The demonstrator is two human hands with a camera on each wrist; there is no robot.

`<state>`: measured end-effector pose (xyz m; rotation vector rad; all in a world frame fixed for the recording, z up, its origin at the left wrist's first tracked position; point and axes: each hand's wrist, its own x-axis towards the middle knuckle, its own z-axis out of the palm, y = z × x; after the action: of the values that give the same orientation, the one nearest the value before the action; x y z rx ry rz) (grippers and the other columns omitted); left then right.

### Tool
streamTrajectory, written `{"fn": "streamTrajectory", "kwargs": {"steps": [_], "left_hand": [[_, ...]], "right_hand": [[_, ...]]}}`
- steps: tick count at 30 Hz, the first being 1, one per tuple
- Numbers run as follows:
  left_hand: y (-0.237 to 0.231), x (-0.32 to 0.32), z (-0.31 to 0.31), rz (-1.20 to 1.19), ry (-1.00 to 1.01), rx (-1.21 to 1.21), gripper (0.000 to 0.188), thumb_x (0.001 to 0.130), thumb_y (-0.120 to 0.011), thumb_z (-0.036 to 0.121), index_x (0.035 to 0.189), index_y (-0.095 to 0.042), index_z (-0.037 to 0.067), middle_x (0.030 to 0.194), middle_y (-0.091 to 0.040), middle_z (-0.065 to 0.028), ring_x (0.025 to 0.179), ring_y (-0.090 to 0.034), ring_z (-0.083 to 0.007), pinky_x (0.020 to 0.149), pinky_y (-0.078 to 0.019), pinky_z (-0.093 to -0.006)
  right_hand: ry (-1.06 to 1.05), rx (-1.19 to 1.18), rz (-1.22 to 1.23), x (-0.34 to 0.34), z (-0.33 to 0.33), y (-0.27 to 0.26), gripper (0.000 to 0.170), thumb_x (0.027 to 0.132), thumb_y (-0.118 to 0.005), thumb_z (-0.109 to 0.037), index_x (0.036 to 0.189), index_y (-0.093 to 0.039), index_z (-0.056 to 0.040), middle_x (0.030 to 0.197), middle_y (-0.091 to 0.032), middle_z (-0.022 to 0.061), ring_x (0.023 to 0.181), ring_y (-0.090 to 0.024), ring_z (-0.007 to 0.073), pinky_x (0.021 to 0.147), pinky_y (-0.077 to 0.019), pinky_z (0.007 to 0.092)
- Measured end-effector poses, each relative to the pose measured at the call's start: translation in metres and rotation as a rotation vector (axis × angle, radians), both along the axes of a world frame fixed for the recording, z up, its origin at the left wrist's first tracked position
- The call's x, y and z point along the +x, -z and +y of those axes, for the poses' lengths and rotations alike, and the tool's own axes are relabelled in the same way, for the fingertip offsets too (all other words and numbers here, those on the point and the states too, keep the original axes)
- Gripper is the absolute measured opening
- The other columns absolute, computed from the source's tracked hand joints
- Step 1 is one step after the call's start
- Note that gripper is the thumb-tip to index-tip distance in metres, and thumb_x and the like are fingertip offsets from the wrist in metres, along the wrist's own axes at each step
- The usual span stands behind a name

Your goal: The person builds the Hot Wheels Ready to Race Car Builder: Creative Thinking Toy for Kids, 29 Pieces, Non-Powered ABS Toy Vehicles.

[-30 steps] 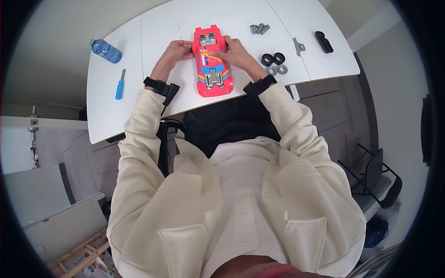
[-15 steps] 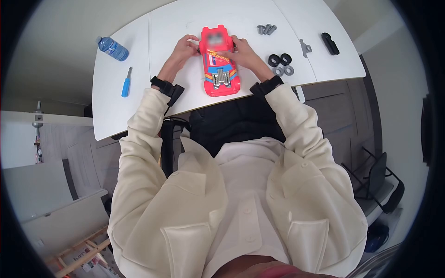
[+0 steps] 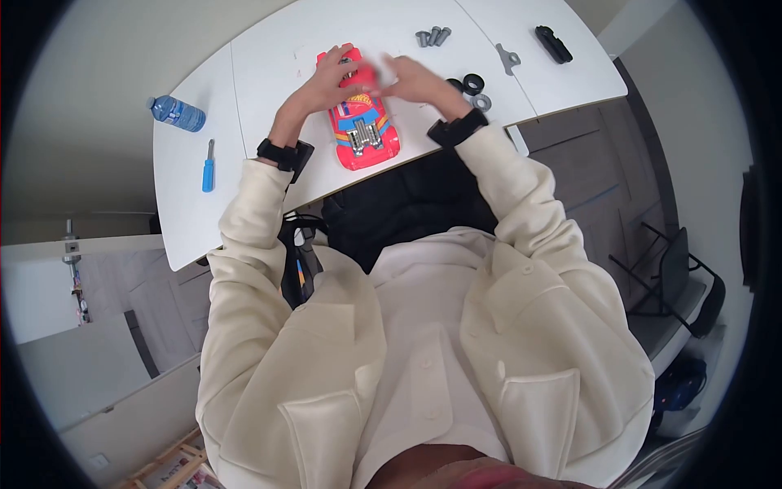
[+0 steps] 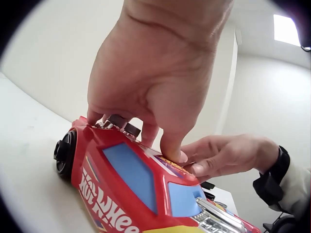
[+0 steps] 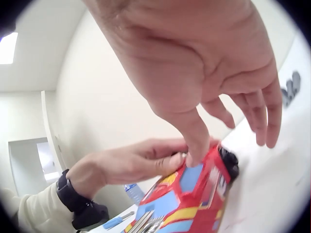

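A red toy car (image 3: 358, 122) with Hot Wheels lettering stands on the white table, its blue windshield and silver front engine towards the person. My left hand (image 3: 322, 88) grips the rear of the car from above. In the left wrist view its thumb presses on the roof, the other fingers reach over the rear engine, and a black wheel (image 4: 66, 154) sits on the near side. My right hand (image 5: 204, 73) is spread beside the car with fingers extended, its thumb tip right at the side window. Another black wheel (image 5: 228, 162) shows there.
A water bottle (image 3: 176, 113) and a blue-handled screwdriver (image 3: 208, 167) lie at left. To the right are grey bolts (image 3: 433, 37), black rings (image 3: 472, 83), grey rings (image 3: 481, 103), a flat grey piece (image 3: 508, 59) and a black object (image 3: 554, 45).
My left hand has gone from the car's left side onto its rear top. The right hand has let go of the right side and lifted outward, blurred. The car has turned slightly.
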<state>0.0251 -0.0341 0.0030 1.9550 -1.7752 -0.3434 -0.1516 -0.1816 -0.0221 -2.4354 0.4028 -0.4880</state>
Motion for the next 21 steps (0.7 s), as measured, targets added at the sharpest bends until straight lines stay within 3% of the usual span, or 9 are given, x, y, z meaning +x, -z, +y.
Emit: {"fn": "streamTrajectory", "kwargs": {"steps": [2,3,4,5,9,13,15,17,21], "left_hand": [[0.003,0.001,0.003,0.005,0.008,0.019,0.053,0.087,-0.072,0.045,0.136,-0.061,0.025,0.158,-0.028,-0.0196,0.145,-0.024,-0.0421,0.115,-0.0325,-0.0507],[0.000,-0.001,0.004,-0.029,-0.018,0.069,0.055,0.088,-0.072,0.043,0.139,-0.058,0.025,0.159,-0.026,-0.0172,0.145,-0.026,-0.0403,0.114,-0.0349,-0.0487],[-0.003,-0.003,0.004,-0.062,-0.044,0.118,0.057,0.089,-0.071,0.040,0.142,-0.055,0.024,0.159,-0.024,-0.0149,0.145,-0.028,-0.0385,0.114,-0.0372,-0.0467],[-0.004,-0.003,0.003,-0.057,-0.040,0.119,0.057,0.089,-0.071,0.040,0.142,-0.055,0.024,0.159,-0.024,-0.0149,0.145,-0.028,-0.0385,0.114,-0.0372,-0.0467],[-0.005,-0.004,0.001,-0.035,-0.064,0.169,0.060,0.089,-0.070,0.045,0.144,-0.052,0.029,0.162,-0.021,-0.0088,0.147,-0.025,-0.0358,0.114,-0.0367,-0.0478],[-0.003,-0.003,0.002,-0.013,-0.126,0.207,0.061,0.089,-0.069,0.047,0.145,-0.050,0.031,0.162,-0.021,-0.0062,0.148,-0.023,-0.0346,0.115,-0.0362,-0.0482],[-0.006,-0.004,0.002,-0.014,-0.125,0.213,0.062,0.089,-0.069,0.048,0.145,-0.049,0.031,0.162,-0.021,-0.0058,0.148,-0.023,-0.0343,0.115,-0.0358,-0.0479],[-0.006,-0.002,0.003,-0.023,-0.125,0.222,0.062,0.089,-0.068,0.048,0.145,-0.049,0.031,0.162,-0.021,-0.0055,0.148,-0.023,-0.0340,0.116,-0.0355,-0.0476],[-0.003,0.000,0.003,-0.003,-0.115,0.204,0.063,0.090,-0.067,0.048,0.147,-0.047,0.031,0.162,-0.020,-0.0060,0.148,-0.024,-0.0327,0.117,-0.0341,-0.0464]], "right_hand": [[-0.029,-0.066,0.076,-0.020,-0.032,-0.008,0.060,0.076,-0.084,-0.029,0.125,-0.063,-0.0034,0.114,-0.067,0.0198,0.104,-0.066,0.0322,0.088,-0.0528,0.0397],[0.015,-0.055,0.117,-0.029,-0.057,-0.002,0.054,0.072,-0.084,-0.029,0.119,-0.066,-0.0090,0.120,-0.065,0.0121,0.114,-0.060,0.0318,0.095,-0.0490,0.0411],[0.087,-0.110,0.128,-0.047,-0.074,-0.010,0.050,0.071,-0.083,-0.027,0.117,-0.067,-0.0134,0.116,-0.066,0.0100,0.110,-0.061,0.0309,0.091,-0.0501,0.0412],[0.178,-0.248,0.119,-0.064,-0.086,-0.014,0.046,0.072,-0.082,-0.027,0.113,-0.068,-0.0128,0.109,-0.069,0.0089,0.106,-0.064,0.0300,0.088,-0.0515,0.0417],[0.278,-0.185,0.325,-0.099,-0.115,-0.029,0.042,0.065,-0.086,-0.018,0.104,-0.072,-0.0091,0.102,-0.071,0.0097,0.099,-0.067,0.0309,0.082,-0.0539,0.0419],[-0.015,-0.286,0.029,-0.104,-0.083,-0.018,0.037,0.060,-0.088,-0.015,0.095,-0.074,-0.0100,0.098,-0.071,0.0086,0.103,-0.064,0.0289,0.087,-0.0527,0.0394],[0.004,-0.332,0.009,-0.098,-0.065,-0.016,0.038,0.059,-0.088,-0.014,0.095,-0.074,-0.0112,0.096,-0.070,0.0081,0.104,-0.062,0.0285,0.088,-0.0520,0.0388],[0.001,-0.429,0.220,-0.090,-0.054,-0.018,0.040,0.061,-0.087,-0.013,0.099,-0.074,-0.0111,0.104,-0.067,0.0044,0.103,-0.061,0.0275,0.088,-0.0514,0.0386],[-0.011,-0.488,0.049,-0.078,-0.041,-0.012,0.036,0.065,-0.086,-0.012,0.099,-0.075,-0.0095,0.097,-0.070,0.0065,0.097,-0.065,0.0264,0.084,-0.0535,0.0373]]}}
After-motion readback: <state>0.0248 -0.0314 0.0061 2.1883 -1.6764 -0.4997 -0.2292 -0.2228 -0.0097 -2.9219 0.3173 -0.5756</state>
